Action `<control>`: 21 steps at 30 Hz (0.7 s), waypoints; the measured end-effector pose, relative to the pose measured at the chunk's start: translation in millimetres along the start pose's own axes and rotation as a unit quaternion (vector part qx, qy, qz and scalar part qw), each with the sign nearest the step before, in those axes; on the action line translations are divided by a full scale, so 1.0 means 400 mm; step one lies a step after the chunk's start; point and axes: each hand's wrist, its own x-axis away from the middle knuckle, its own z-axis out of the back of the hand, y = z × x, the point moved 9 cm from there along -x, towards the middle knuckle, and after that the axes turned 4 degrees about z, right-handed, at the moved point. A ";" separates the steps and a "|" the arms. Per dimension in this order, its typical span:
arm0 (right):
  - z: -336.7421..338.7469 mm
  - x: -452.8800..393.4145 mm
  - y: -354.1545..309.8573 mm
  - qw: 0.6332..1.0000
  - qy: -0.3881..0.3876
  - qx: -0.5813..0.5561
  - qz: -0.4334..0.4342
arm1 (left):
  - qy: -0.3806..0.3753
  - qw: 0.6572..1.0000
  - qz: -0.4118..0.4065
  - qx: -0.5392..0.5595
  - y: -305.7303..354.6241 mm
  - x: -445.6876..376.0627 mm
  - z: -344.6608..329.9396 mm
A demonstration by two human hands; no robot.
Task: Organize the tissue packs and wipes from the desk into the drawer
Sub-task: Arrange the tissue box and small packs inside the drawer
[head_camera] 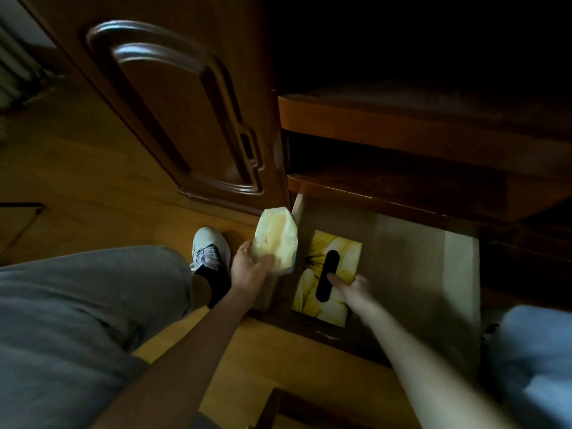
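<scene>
The bottom drawer (458, 274) of a dark wooden desk is pulled open. A yellow flower-print tissue box (343, 252) with a dark slot lies at its left end. My right hand (356, 287) grips the box at its right edge, thumb lying on top near the slot. My left hand (249, 269) holds a soft pale-yellow tissue pack (277, 239) just left of the drawer's left wall, above the floor.
An open cabinet door (173, 103) stands to the left. Desk shelves (418, 119) overhang the drawer's back. My grey-trousered leg (86, 320) and white sneaker (210, 246) are on the wooden floor at the left. A pale blue blurred object (538, 360) sits at the right edge.
</scene>
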 end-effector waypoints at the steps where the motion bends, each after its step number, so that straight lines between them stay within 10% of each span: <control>1: -0.039 -0.001 -0.010 1.000 -0.013 -0.014 -0.003 | -0.001 1.000 0.010 0.026 -0.010 -0.006 0.011; 17: -0.118 0.025 -0.053 0.997 -0.081 0.011 -0.010 | -0.067 0.989 0.003 0.129 0.051 0.042 -0.026; 21: 0.038 0.044 -0.105 0.996 0.068 -0.004 0.053 | -0.142 0.983 -0.005 0.121 0.080 0.079 -0.088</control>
